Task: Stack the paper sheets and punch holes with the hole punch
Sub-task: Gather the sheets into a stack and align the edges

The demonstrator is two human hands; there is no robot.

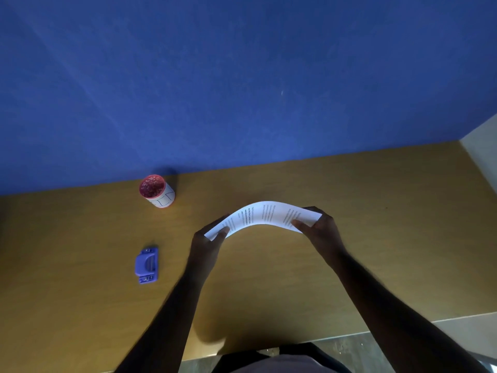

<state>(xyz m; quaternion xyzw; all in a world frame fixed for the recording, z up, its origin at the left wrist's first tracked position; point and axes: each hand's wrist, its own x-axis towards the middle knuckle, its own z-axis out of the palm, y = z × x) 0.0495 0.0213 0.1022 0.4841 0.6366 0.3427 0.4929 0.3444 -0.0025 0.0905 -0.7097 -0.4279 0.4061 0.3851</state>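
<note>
While the hole punch (146, 265) waits on the surface (349, 265) at left, I see my left hand (208, 239) and right hand (321, 227) pinching the bowed paper sheets (262, 215) aloft in their fingers; uneven pinches could let the sheets slide askew.

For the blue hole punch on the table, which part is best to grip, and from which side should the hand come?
Probably grip the hole punch across its two long sides, coming from above. It lies flat on the table, standing alone left of the left hand, so nothing blocks it. The left hand is nearer, but both hands, the right hand too, now hold the paper sheets, so one must let go first.
</note>
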